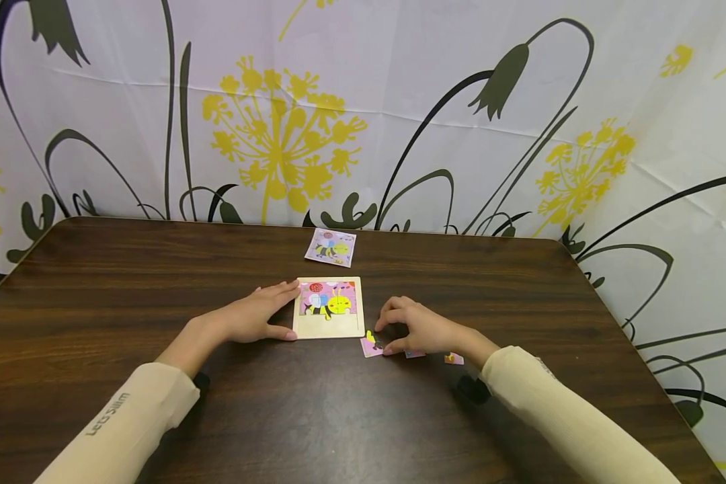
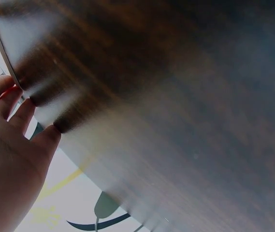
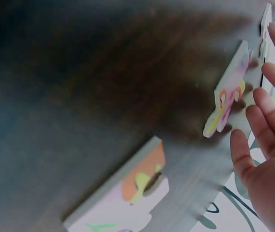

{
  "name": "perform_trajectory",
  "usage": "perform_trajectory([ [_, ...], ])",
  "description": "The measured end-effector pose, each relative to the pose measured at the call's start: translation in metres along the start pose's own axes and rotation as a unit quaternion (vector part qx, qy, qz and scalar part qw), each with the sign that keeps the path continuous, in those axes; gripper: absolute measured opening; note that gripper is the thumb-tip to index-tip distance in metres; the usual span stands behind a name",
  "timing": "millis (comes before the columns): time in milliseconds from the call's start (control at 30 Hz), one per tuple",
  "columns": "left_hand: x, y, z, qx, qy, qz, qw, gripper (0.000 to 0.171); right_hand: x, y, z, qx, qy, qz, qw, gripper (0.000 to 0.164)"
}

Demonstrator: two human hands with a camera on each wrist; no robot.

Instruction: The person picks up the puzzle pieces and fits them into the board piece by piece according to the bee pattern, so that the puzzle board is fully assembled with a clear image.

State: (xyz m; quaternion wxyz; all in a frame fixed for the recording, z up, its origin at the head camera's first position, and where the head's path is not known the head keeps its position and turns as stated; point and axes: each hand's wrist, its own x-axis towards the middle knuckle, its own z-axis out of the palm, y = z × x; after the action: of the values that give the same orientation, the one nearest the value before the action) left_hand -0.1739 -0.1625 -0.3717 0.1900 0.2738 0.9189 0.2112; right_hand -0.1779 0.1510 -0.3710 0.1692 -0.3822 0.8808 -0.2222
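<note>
A square wooden puzzle board lies on the table, its upper part filled with joined pieces of a yellow bee on pink. My left hand rests at the board's left side, thumb near the lower corner and fingertips at the upper one. Beside the board's lower right corner is a loose pink puzzle piece with yellow and black on it. Over it reaches my right hand, fingers gently bent and spread from the thumb, fingertips close to that piece. Another piece lies beneath this hand.
A further loose piece lies near the right wrist. Behind the board is a printed card with the same bee picture. The dark wooden table ends at a flowered cloth at the back.
</note>
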Motion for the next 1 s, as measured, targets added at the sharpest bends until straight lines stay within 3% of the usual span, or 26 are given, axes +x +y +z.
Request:
perform_trajectory([
  [533, -0.001, 0.001, -0.001, -0.005, 0.009, 0.014, 0.9998, 0.084, -0.005, -0.006, 0.009, -0.050, 0.043, -0.029, 0.997, 0.031],
  [1000, 0.001, -0.001, 0.001, 0.001, 0.005, 0.005, 1.0000, 0.084, -0.005, -0.004, 0.013, -0.077, 0.061, -0.057, 0.994, 0.027],
])
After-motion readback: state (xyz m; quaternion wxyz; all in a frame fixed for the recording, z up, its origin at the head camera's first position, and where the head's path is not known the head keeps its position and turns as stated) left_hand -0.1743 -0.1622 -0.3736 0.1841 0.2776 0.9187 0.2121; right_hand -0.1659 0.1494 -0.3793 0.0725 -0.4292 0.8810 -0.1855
